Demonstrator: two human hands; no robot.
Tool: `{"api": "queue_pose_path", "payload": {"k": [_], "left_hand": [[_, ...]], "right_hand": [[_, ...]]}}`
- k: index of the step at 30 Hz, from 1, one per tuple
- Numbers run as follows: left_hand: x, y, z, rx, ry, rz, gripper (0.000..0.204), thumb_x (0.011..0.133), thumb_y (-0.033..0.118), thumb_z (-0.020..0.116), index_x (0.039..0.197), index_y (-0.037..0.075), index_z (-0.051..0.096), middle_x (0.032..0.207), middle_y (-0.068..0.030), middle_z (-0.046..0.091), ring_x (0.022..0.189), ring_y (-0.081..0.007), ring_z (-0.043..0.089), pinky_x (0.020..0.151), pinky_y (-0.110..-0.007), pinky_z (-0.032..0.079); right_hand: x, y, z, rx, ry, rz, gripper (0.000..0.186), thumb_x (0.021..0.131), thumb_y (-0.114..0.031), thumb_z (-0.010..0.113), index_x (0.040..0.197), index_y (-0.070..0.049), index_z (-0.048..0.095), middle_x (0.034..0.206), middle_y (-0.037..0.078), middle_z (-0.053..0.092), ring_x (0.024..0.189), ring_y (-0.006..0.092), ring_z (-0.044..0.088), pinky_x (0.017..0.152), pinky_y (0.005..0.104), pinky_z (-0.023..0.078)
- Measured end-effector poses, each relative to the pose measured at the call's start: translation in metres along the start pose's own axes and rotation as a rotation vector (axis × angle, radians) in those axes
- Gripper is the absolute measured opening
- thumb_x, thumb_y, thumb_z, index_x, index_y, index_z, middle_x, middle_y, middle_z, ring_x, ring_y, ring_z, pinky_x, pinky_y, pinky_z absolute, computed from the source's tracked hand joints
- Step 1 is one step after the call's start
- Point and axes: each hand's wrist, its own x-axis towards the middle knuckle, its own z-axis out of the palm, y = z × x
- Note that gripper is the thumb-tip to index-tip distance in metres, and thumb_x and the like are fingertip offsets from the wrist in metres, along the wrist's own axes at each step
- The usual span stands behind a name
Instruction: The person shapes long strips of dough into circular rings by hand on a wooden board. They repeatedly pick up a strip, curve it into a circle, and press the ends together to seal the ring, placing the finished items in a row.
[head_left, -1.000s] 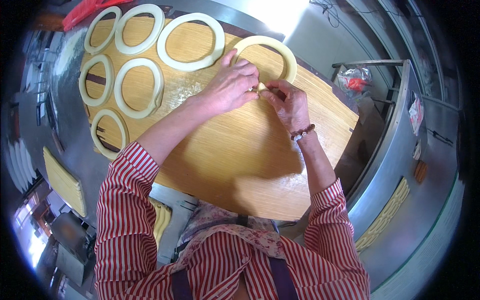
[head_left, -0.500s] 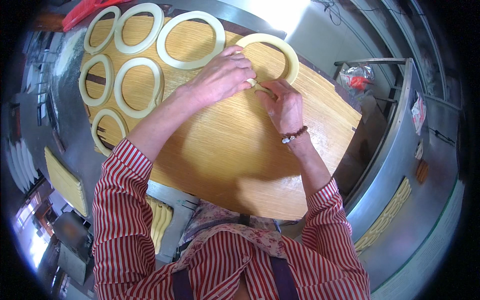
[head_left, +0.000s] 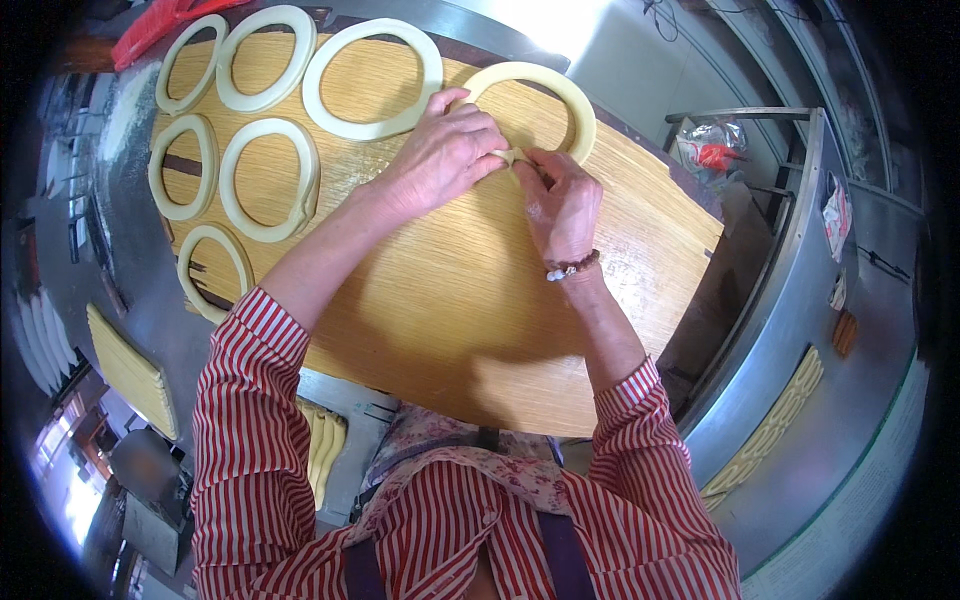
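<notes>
Reader: On the wooden board (head_left: 450, 330), where did the held dough ring (head_left: 584, 125) lie?
Author: Near the far edge, right of centre; it seemed light, soft, easily stretched, and best supported along its thick sides.
Reader: And the grip?
Author: Left hand (head_left: 440, 155) and right hand (head_left: 563, 205), close together, pinched the ring's narrow near portion, fingertips drawn in, pale dough showing between.

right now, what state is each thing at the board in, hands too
held dough ring, near side pinched; joined or not, unclear
left hand, pinching that ring
right hand, pinching that ring
six other dough rings, lying down, one partly hidden
wooden board, bearing the rings
beaded bracelet, worn
striped sleeves, cuffs at mid-forearm
</notes>
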Motion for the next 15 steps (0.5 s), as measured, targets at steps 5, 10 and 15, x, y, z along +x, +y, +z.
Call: {"api": "queue_pose_path", "payload": {"k": [5,10,15], "left_hand": [[-0.002,-0.001,0.004,-0.005,0.045,0.018,0.014,0.083,0.015,0.075,0.095,0.007,0.074,0.093,-0.0033,0.068,0.098,-0.0157,0.063,0.116,-0.046,0.03],[-0.001,-0.003,0.01,0.004,0.075,0.04,0.012,0.081,0.015,0.076,0.091,0.008,0.075,0.092,-0.0022,0.069,0.097,-0.015,0.063,0.117,-0.046,0.028],[-0.005,-0.006,0.006,0.049,0.009,0.007,0.021,0.083,0.017,0.075,0.102,0.009,0.074,0.097,-0.0032,0.069,0.101,-0.0168,0.063,0.119,-0.046,0.025]], "right_hand": [[-0.002,-0.002,0.004,-0.022,0.026,-0.024,0.01,0.08,-0.008,0.073,0.089,-0.005,0.073,0.084,0.013,0.07,0.072,0.0321,0.068,0.065,0.0389,0.053],[-0.004,0.0,0.006,-0.01,0.036,-0.069,0.012,0.079,-0.005,0.073,0.09,-0.004,0.073,0.086,0.013,0.07,0.074,0.0325,0.069,0.066,0.0383,0.055],[0.002,-0.001,-0.005,-0.027,-0.108,-0.054,0.023,0.078,-0.007,0.077,0.1,-0.001,0.075,0.088,0.012,0.073,0.071,0.0219,0.07,0.064,0.0313,0.054]]}}
